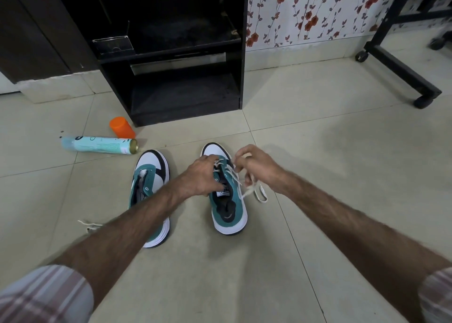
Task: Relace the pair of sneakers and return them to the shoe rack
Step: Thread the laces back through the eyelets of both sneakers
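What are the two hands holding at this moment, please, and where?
The right hand pinches the white lace near its free end; the left hand rests on the right sneaker at its eyelets.

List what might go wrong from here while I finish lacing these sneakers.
1. The loose lace end trails on the floor beside the right sneaker; it could snag or pull unevenly as the right hand draws it through.
2. The left sneaker looks unlaced, and its lace lies partly under the left forearm, easily dragged away.
3. The spray can lies on its side before the shoe rack and might roll underfoot.
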